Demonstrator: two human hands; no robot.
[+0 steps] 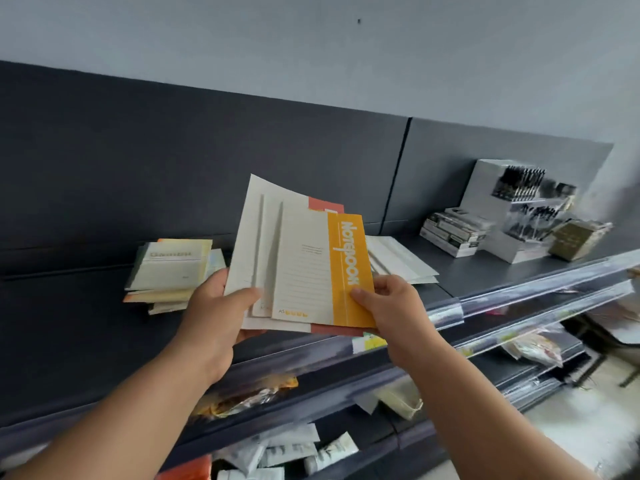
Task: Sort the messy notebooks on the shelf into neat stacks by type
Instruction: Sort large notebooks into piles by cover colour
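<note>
Shelving (173, 150) in dark grey is filling most of my feed, running off to the right under a pale wall. Its top shelf (69, 323) is carrying the stationery I am watching, while the lower tiers (346, 379) are holding blurred clear packets (533, 348) and, at the very bottom, white tubes (298, 448). At the far right of the top shelf a white stepped display stand (485, 188) is showing rows of dark pens (519, 183) in its tiers, with a stack of flat boxes (450, 233) just beside it on the left and a brown box (575, 239) on its right.

Left of centre, a loose pile of notebooks (169, 271) is lying askew on the shelf, edges overhanging. A few pale notebooks (398, 261) are lying flat to the right, partly hidden.

Between these, lifted clear of the shelf, a fan of notebooks (273, 258) is being held upright by both hands, and the front one has an orange strip (348, 268). The left hand (214, 317) is gripping the fan's left edge, thumb across the pale covers and fingers curled behind. The right hand (398, 313) is pinching the orange strip near its lower corner, thumb on the front
</note>
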